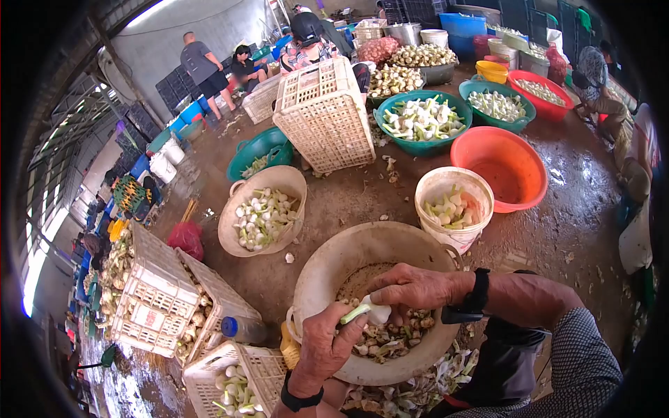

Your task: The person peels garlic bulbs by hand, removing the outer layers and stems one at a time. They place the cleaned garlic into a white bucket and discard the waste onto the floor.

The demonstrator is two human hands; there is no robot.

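Observation:
A white garlic bulb (378, 313) with a short green stem is held between my two hands above a wide beige basin (317, 268). My left hand (330, 339) pinches the stem end from the lower left. From the right, the fingers of my right hand (411, 286) close on the bulb's upper side. Under my hands, several unpeeled bulbs (397, 338) lie in the basin among brown debris. Whether my right hand also holds a tool cannot be made out.
Peeled garlic fills a beige tub (265, 219), a white bucket (453, 177) and a green basin (425, 143). An orange basin (498, 167) stands behind the bucket. Plastic crates (157, 292) are at left, one upright crate (324, 115) ahead. Other people work farther back.

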